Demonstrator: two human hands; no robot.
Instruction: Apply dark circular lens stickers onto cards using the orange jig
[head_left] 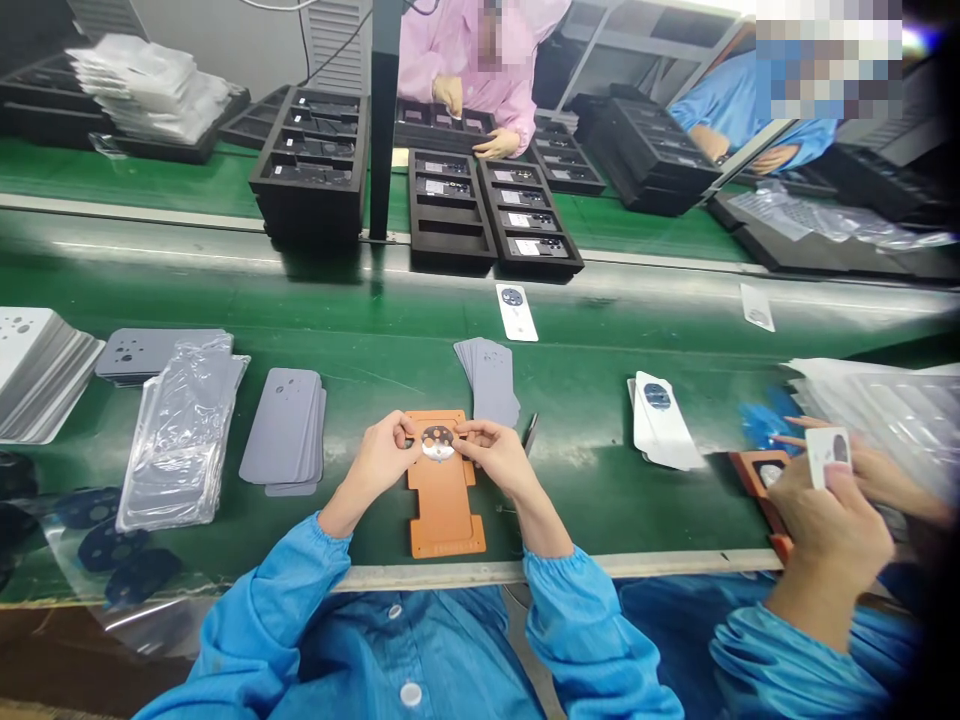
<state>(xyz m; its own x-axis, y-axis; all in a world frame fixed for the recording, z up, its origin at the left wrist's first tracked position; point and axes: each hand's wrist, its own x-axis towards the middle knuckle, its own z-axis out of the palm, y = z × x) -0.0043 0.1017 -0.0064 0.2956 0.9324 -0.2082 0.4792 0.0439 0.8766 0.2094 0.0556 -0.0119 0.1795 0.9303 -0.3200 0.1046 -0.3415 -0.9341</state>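
An orange fixture plate (441, 505) with notched edges lies flat on the green bench in front of me. Over its upper part is a round, shiny sticker with holes (437, 442). My left hand (384, 458) is closed in a pinch at the sticker's left edge, and my right hand (491, 455) pinches at its right edge. The fingertips partly hide the sticker's rim, and I cannot tell whether it touches the plate all round. Just beyond the plate is a fanned pile of grey phone-shaped sheets (491, 380). A dark, pen-like tool (531, 432) lies beside my right hand.
To the left are a grey sheet stack (281, 425), a plastic-wrapped stack (184, 440) and dark round stickers on film (112, 550). White sheets (664, 425) lie right, near a co-worker's hands (832, 520). Black trays (450, 235) stand at the back, where other people work.
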